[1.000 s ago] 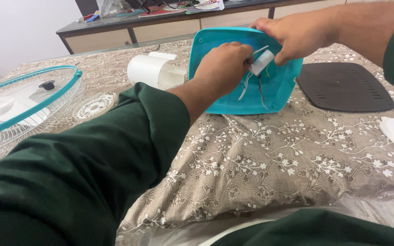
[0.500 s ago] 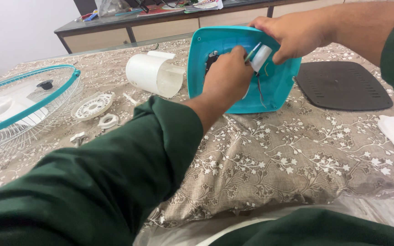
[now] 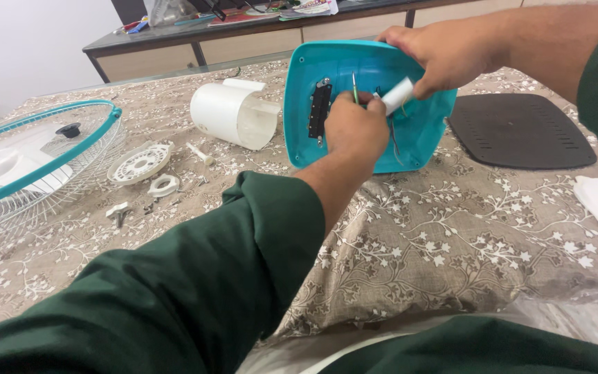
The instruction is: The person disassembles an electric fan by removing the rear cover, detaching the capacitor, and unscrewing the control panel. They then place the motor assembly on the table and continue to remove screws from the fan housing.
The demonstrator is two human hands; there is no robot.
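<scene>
Right hand: the right hand (image 3: 444,52) is held at the upper right rim of the teal housing, fingers closed around a small white cylinder (image 3: 397,95).
White cylinder: it is gripped at its upper end, tilted, and hangs just inside the hollow of the housing; thin wires (image 3: 394,135) trail down from it.
Left hand: the left hand (image 3: 356,128) is curled into a loose fist in front of the housing, just left of and below the cylinder, almost touching it.
Thin tool: a slim green-tipped stick (image 3: 354,88), perhaps a small screwdriver or wire, is pinched in the left hand and stands upright above the knuckles; which it is cannot be told.
Teal housing: the teal plastic housing (image 3: 306,76) is propped nearly upright on the patterned cloth, its hollow side turned toward the person, between the two hands.
Black strip: a black switch panel (image 3: 319,111) is seen mounted upright inside the housing, just left of the left hand.
Bed surface: a beige floral cloth (image 3: 451,235) is spread under everything.
White cover: a white cylindrical cover (image 3: 233,111) lies on its side just left of the housing.
Black plate: a flat black base plate (image 3: 520,131) lies to the right of the housing.
Fan grille: a wire fan grille with teal rim (image 3: 29,163) rests at far left, well apart from the hands.
Small parts: a white perforated disc (image 3: 138,164) and a white ring (image 3: 163,185) lie near the grille.
</scene>
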